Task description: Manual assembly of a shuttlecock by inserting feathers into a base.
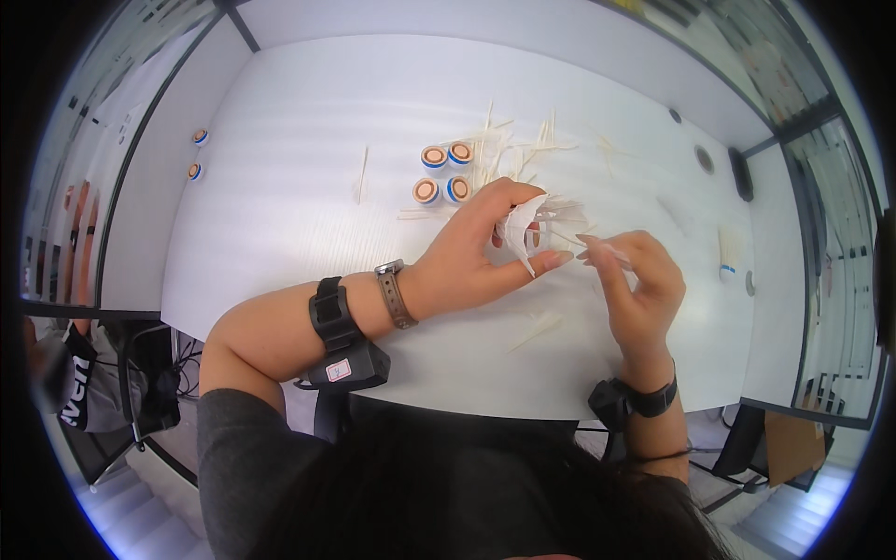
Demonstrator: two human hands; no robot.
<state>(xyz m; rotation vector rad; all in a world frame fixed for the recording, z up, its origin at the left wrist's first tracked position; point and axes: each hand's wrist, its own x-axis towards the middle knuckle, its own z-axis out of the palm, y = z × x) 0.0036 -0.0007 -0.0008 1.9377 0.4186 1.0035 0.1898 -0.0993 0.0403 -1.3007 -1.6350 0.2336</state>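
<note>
At the lower edge of the frame we see a dark sleeve and two forearms rising toward the middle, each with a black strap-on device at the wrist; the left one also wears a watch (394,292) with a grey-brown band.

Just above, at the centre, our left hand (476,252) curls around a half-built shuttlecock (525,224), its white feathers fanned between thumb and fingers. The fingers are bent and closed on it, with the index finger stretched out to the right beneath it, seemingly to steady the feather skirt so it faces the other hand. To the right of centre, our right hand (635,280) pinches a single white feather (607,250) between thumb and forefinger, its tip just beside the shuttlecock; the remaining fingers are folded loosely inward, out of the way.

Below the hands a loose feather (535,332) lies on the white table (280,233). Farther up, just above the left hand, four cork bases (442,173) with blue-and-white rims stand in a square, near a scattered pile of feathers (523,149), all within easy reach. One stray feather (362,175) lies apart to their left. Two more cork bases (197,154) sit at the upper left of the frame, and a finished shuttlecock (729,252) stands at the right.
</note>
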